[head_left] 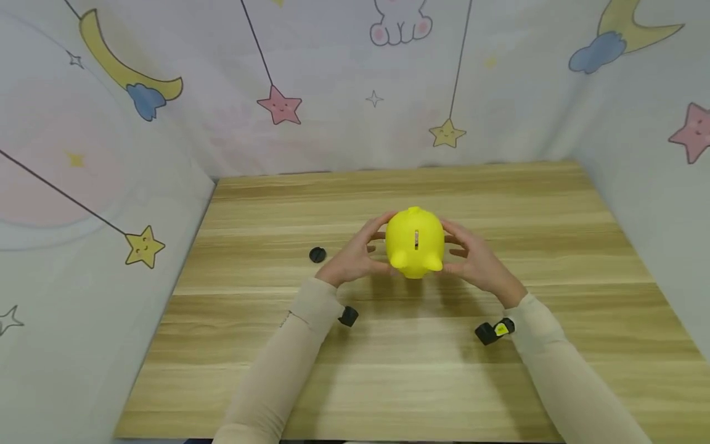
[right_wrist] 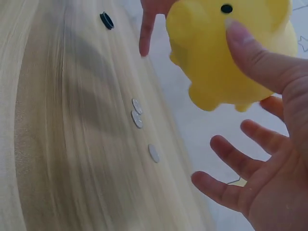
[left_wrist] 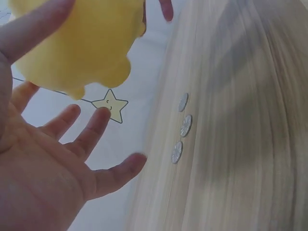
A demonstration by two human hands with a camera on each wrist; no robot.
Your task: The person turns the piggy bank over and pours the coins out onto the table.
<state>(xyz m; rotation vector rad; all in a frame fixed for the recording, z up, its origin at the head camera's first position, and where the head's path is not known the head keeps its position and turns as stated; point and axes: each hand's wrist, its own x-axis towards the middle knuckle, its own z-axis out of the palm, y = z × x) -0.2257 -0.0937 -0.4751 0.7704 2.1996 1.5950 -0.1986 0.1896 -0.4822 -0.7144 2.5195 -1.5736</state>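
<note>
A yellow piggy bank (head_left: 416, 243) is held up above the table between both hands, its coin slot facing upward in the head view. My left hand (head_left: 356, 254) grips its left side with thumb and forefinger, the other fingers spread away from it. On the opposite side my right hand (head_left: 478, 264) holds it the same way, the thumb near the pig's black eye (right_wrist: 226, 8). Below, in the left wrist view, three silver coins (left_wrist: 186, 126) lie on the wood; the head view hides them behind the bank.
A round black plug (head_left: 318, 254) lies on the wooden table (head_left: 266, 216), left of my left hand. Black wrist devices (head_left: 348, 316) hang at both cuffs. Cloth walls (head_left: 344, 142) printed with stars and moons stand at the back and sides.
</note>
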